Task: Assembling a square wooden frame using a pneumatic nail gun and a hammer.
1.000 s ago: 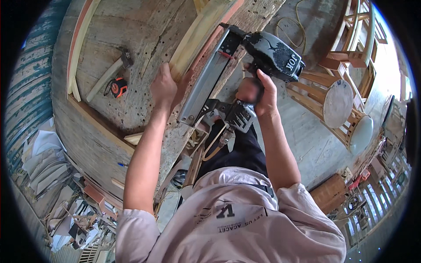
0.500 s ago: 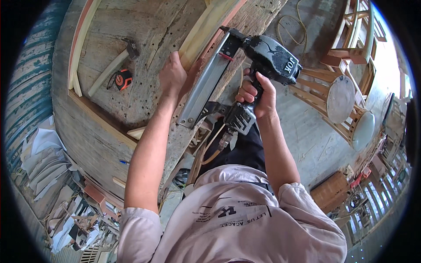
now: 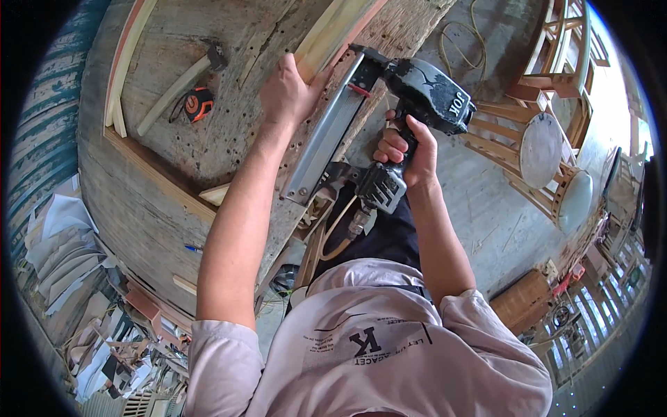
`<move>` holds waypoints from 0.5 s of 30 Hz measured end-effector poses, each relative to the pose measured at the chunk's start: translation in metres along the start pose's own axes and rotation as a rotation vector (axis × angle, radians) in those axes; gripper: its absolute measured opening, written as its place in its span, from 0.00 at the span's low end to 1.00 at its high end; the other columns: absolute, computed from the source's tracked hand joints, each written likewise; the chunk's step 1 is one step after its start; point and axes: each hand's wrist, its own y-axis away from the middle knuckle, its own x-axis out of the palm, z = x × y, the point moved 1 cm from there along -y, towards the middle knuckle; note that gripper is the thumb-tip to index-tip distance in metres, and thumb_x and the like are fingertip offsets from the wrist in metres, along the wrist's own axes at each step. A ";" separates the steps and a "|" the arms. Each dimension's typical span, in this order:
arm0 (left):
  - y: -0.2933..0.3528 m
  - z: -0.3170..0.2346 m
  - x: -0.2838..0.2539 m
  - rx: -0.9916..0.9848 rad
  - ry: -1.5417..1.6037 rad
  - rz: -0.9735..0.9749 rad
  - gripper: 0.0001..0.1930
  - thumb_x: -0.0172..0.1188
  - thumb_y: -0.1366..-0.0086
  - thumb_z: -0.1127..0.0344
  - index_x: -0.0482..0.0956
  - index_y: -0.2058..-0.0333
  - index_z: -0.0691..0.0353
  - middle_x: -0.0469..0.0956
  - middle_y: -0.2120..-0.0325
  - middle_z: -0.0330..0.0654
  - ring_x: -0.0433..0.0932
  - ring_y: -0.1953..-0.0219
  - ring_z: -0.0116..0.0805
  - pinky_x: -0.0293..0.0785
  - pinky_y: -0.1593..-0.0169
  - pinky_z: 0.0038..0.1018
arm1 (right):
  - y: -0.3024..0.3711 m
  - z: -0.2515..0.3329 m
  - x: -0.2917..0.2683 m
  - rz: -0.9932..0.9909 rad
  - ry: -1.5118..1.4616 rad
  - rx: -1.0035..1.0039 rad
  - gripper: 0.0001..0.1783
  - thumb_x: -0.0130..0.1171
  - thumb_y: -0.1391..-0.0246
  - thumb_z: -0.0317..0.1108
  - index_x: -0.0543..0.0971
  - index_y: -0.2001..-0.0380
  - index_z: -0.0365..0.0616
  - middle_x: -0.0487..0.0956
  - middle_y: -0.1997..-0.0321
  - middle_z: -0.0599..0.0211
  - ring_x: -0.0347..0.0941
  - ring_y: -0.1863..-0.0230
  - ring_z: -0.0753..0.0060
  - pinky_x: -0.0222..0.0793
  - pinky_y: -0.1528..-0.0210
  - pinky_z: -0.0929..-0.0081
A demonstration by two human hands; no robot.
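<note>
My right hand (image 3: pixel 406 153) grips the handle of a black pneumatic nail gun (image 3: pixel 424 90) with a long silver magazine (image 3: pixel 323 139). Its nose touches a pale wooden strip (image 3: pixel 333 31) lying along the edge of a worn wooden workbench (image 3: pixel 180 146). My left hand (image 3: pixel 285 90) presses down on that strip just left of the gun's nose. An air hose (image 3: pixel 340 240) runs from the bottom of the handle down past my legs.
A hammer (image 3: pixel 180 83) and an orange tape measure (image 3: pixel 199 104) lie on the bench to the left. Thin wood battens (image 3: pixel 125 62) lie along the bench's far left. Wooden chair frames (image 3: pixel 535 160) stand on the concrete floor at right. Scrap wood piles sit lower left.
Both hands and the nail gun have shifted further along the strip, away from me. My left hand slid up the strip, staying beside the gun's nose.
</note>
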 end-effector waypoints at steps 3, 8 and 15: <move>0.023 0.023 -0.001 0.228 0.119 -0.185 0.40 0.66 0.46 0.39 0.67 0.48 0.68 0.76 0.58 0.59 0.76 0.54 0.57 0.73 0.53 0.45 | 0.004 -0.011 0.003 0.021 0.036 0.033 0.25 0.49 0.39 0.46 0.68 0.43 0.44 0.60 0.86 0.77 0.60 0.84 0.76 0.65 0.69 0.68; 0.078 0.063 0.001 0.158 0.177 -0.181 0.39 0.67 0.46 0.41 0.67 0.47 0.67 0.76 0.62 0.58 0.77 0.59 0.56 0.74 0.57 0.45 | 0.012 -0.023 0.003 0.013 0.020 0.008 0.29 0.48 0.38 0.45 0.64 0.37 0.46 0.60 0.85 0.76 0.60 0.84 0.77 0.64 0.68 0.68; 0.079 0.074 0.006 0.162 0.260 -0.187 0.37 0.68 0.48 0.46 0.68 0.46 0.64 0.76 0.61 0.58 0.74 0.56 0.59 0.72 0.55 0.45 | 0.014 -0.038 0.001 -0.043 0.053 -0.034 0.24 0.48 0.38 0.44 0.67 0.43 0.44 0.61 0.86 0.77 0.58 0.85 0.79 0.63 0.70 0.72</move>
